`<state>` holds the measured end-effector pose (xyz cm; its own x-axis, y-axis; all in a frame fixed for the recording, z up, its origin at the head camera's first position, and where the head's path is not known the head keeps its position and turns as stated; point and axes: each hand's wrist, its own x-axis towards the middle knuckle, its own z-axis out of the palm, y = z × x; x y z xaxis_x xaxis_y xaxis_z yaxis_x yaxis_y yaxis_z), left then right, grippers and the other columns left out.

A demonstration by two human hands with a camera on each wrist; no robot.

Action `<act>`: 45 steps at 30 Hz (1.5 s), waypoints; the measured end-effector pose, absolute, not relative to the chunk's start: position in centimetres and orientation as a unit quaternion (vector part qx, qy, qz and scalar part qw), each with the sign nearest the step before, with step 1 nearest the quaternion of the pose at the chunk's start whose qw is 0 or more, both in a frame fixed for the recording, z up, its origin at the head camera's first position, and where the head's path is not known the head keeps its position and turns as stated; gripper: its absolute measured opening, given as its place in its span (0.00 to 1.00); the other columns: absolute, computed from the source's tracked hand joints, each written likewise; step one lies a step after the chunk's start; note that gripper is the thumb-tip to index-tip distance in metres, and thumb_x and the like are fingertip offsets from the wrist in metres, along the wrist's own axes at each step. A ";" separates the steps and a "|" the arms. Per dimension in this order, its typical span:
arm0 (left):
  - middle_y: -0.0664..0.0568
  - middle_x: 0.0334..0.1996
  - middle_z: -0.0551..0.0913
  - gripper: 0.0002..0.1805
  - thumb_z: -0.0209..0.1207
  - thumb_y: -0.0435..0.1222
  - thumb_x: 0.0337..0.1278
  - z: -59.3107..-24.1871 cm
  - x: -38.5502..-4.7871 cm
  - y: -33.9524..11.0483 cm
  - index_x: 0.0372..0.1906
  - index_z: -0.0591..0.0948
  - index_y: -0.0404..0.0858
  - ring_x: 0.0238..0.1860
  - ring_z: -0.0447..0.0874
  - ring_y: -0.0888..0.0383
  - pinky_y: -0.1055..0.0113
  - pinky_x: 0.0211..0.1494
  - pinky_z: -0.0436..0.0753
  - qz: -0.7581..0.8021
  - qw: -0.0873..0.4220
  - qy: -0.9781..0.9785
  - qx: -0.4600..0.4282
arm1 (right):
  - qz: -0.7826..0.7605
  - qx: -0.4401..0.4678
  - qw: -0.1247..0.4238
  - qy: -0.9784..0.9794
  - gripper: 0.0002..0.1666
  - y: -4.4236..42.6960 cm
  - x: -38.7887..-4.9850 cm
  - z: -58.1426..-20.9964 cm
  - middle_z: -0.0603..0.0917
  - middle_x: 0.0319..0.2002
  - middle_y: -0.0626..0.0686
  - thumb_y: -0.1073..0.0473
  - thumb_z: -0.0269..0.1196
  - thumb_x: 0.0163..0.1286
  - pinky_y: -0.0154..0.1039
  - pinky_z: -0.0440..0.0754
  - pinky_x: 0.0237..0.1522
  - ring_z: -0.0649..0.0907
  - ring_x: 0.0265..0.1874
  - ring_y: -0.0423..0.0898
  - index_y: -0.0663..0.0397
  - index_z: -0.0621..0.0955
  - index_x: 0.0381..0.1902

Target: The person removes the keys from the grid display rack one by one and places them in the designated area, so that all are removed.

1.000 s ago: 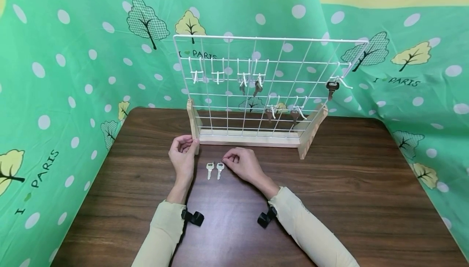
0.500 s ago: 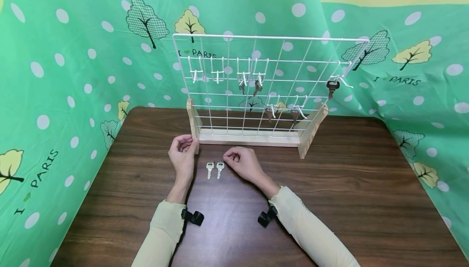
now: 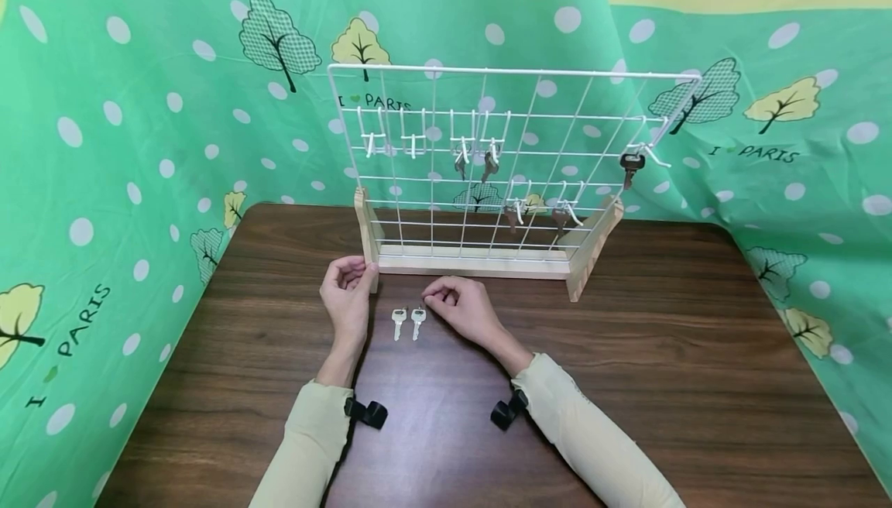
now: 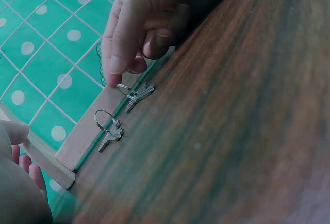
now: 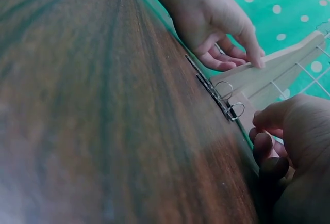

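Note:
My left hand holds the left wooden foot of a white wire grid rack, thumb on its near side and fingers behind. Two silver keys lie side by side on the table, the left key and the right key. Each has a metal ring, and the rings stand up from the table in the left wrist view. My right hand is just right of the right key, fingers loosely curled. A small gap shows between its fingertips and the nearer ring in the right wrist view.
White hooks hang on the grid, two at upper left without keys. Dark keys hang on others, including one key at far right. A green patterned cloth surrounds the brown wooden table at the back and sides.
Almost nothing differs. My right hand's fingers shift very slightly by the right key; the left hand stays on the wooden foot and both keys lie where they were.

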<state>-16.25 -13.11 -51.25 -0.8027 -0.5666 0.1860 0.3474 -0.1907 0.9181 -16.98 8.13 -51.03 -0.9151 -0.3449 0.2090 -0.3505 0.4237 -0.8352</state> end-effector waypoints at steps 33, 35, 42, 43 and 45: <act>0.55 0.35 0.86 0.11 0.73 0.17 0.57 -51.4 -16.5 -13.1 0.43 0.84 0.23 0.38 0.84 0.63 0.76 0.42 0.84 -0.764 0.296 -0.565 0.098 | 0.652 0.172 0.009 -0.739 0.07 8.3 -15.9 -44.6 0.83 0.31 0.49 0.69 0.71 0.76 0.30 0.74 0.21 0.74 0.18 0.37 0.66 0.90 0.49; 0.55 0.35 0.85 0.11 0.73 0.17 0.58 -51.4 -16.4 -13.1 0.43 0.84 0.23 0.38 0.84 0.63 0.76 0.42 0.84 -0.764 0.295 -0.565 0.098 | 0.655 0.175 0.016 -0.735 0.07 8.4 -15.8 -44.1 0.83 0.31 0.48 0.70 0.70 0.76 0.30 0.74 0.22 0.74 0.18 0.37 0.66 0.90 0.49; 0.54 0.35 0.85 0.14 0.73 0.17 0.58 -51.4 -16.4 -13.1 0.46 0.81 0.17 0.38 0.84 0.63 0.76 0.42 0.83 -0.764 0.296 -0.565 0.096 | 0.669 0.188 0.043 -0.718 0.08 8.8 -15.3 -42.0 0.84 0.32 0.48 0.71 0.69 0.76 0.30 0.74 0.23 0.74 0.18 0.39 0.68 0.89 0.50; 0.53 0.35 0.85 0.15 0.73 0.17 0.58 -51.4 -16.4 -13.1 0.46 0.81 0.16 0.38 0.84 0.63 0.76 0.42 0.84 -0.764 0.297 -0.564 0.096 | 0.671 0.189 0.046 -0.715 0.08 8.8 -15.3 -41.7 0.84 0.32 0.48 0.71 0.69 0.76 0.30 0.74 0.23 0.74 0.17 0.39 0.68 0.89 0.50; 0.53 0.35 0.85 0.15 0.73 0.17 0.58 -51.3 -16.3 -13.1 0.46 0.81 0.17 0.38 0.84 0.63 0.76 0.42 0.84 -0.765 0.298 -0.563 0.095 | 0.677 0.192 0.053 -0.709 0.09 8.9 -15.2 -41.1 0.84 0.32 0.47 0.71 0.69 0.76 0.30 0.74 0.22 0.74 0.17 0.42 0.68 0.89 0.51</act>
<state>-16.35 -13.13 -51.33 -0.8043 -0.5629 0.1904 0.3486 -0.1874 0.9184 -15.24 8.92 -41.08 -0.9207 -0.2006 0.3348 -0.3436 0.0098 -0.9391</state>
